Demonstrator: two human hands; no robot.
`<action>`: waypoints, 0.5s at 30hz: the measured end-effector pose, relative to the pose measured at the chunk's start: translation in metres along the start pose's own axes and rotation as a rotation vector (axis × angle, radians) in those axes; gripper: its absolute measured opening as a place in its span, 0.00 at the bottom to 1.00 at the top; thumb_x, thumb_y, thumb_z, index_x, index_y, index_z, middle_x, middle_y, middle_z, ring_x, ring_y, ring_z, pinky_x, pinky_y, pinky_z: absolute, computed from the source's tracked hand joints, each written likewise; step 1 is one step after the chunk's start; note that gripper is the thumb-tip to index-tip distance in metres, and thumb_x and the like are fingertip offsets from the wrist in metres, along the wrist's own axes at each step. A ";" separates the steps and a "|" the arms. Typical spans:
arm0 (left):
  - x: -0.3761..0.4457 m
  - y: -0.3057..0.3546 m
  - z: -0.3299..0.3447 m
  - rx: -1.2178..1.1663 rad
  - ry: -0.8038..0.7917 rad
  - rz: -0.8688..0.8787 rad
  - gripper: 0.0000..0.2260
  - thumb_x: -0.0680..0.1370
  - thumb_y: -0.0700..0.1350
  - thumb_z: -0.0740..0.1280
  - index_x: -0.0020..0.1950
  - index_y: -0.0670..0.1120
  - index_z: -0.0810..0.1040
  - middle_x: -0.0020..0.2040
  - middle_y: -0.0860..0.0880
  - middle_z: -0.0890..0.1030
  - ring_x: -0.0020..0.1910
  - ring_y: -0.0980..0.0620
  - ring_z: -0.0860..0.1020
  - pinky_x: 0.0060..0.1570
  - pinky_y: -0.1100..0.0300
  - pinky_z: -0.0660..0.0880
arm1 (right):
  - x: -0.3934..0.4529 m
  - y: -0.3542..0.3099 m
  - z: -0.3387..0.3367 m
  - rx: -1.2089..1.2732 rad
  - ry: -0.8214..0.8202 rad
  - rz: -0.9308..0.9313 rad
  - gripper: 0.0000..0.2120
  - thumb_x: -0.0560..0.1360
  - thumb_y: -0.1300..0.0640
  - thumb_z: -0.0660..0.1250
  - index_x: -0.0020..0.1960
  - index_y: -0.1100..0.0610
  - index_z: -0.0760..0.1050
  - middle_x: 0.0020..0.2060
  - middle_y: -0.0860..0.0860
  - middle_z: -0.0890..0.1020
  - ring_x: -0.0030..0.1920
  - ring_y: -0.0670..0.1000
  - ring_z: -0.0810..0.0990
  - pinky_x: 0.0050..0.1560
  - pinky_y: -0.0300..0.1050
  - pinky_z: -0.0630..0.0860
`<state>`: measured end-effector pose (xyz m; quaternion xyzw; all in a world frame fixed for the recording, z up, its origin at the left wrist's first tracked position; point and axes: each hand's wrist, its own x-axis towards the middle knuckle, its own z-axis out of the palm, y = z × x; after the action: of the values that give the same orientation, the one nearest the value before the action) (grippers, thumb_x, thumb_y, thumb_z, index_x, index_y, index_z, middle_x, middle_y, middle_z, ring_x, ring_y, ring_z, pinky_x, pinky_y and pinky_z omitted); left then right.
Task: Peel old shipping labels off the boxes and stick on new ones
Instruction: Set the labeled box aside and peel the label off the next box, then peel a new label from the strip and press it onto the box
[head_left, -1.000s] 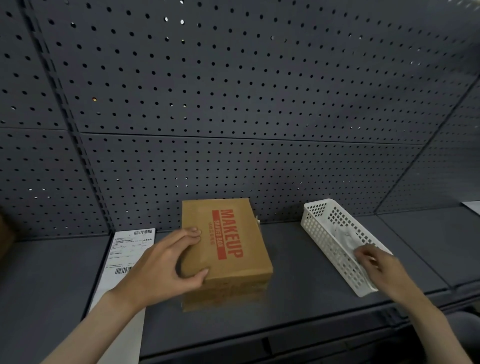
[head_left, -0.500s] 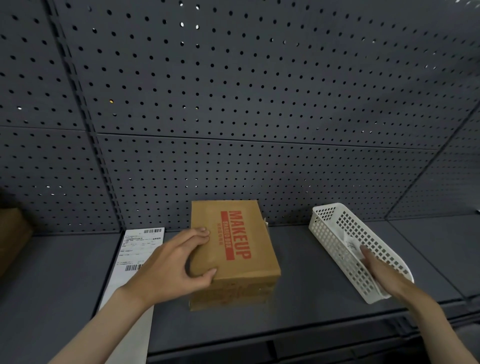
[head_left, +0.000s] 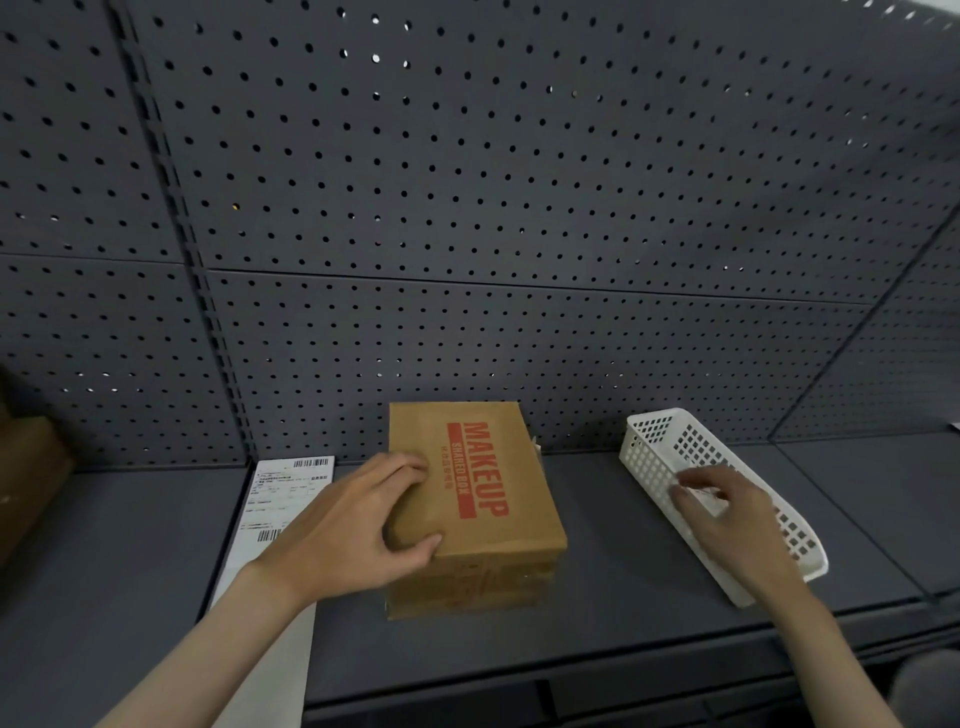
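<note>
A brown cardboard box (head_left: 493, 467) printed "MAKEUP SHARED BOX" in red lies flat on the grey shelf (head_left: 613, 613), near the pegboard wall. My left hand (head_left: 358, 530) grips its left edge, thumb at the near corner and fingers on the top face. No shipping label shows on the box's top. A white strip of new labels (head_left: 283, 493) with barcodes lies just left of the box, partly under my left forearm. My right hand (head_left: 727, 514) hovers over the white plastic basket (head_left: 649, 457), fingers loosely apart, nothing visibly held.
A grey pegboard wall (head_left: 467, 208) backs the shelf. Part of another brown box (head_left: 26, 478) shows at the far left edge. The basket stands slantwise to the right of the box, close to the shelf's front lip.
My right hand has lifted out of the basket and moved left toward its near wall. The left hand keeps its hold on the box, which stays put.
</note>
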<state>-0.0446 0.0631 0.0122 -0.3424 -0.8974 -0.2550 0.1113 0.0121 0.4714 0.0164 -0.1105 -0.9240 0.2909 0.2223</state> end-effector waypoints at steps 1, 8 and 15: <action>0.000 0.000 -0.001 0.010 0.006 0.014 0.28 0.73 0.67 0.66 0.65 0.50 0.76 0.68 0.63 0.69 0.64 0.64 0.70 0.61 0.62 0.75 | -0.002 -0.010 0.005 -0.017 -0.016 -0.074 0.06 0.74 0.61 0.76 0.50 0.57 0.84 0.46 0.47 0.84 0.48 0.48 0.81 0.53 0.40 0.73; -0.014 -0.007 -0.027 0.142 0.090 0.003 0.20 0.80 0.62 0.61 0.60 0.50 0.81 0.62 0.59 0.77 0.59 0.59 0.76 0.58 0.58 0.76 | -0.020 -0.096 0.049 0.001 -0.121 -0.484 0.12 0.76 0.52 0.71 0.57 0.55 0.81 0.50 0.44 0.81 0.50 0.43 0.79 0.51 0.46 0.77; -0.092 -0.054 -0.053 0.275 0.053 -0.176 0.13 0.78 0.55 0.61 0.52 0.50 0.83 0.51 0.58 0.81 0.46 0.56 0.80 0.44 0.59 0.78 | -0.073 -0.182 0.096 0.057 -0.088 -0.762 0.09 0.70 0.68 0.75 0.41 0.59 0.77 0.44 0.49 0.80 0.45 0.47 0.78 0.45 0.43 0.75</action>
<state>-0.0116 -0.0506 0.0023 -0.2372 -0.9471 -0.1475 0.1581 0.0162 0.2531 0.0279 0.2598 -0.8989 0.2174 0.2777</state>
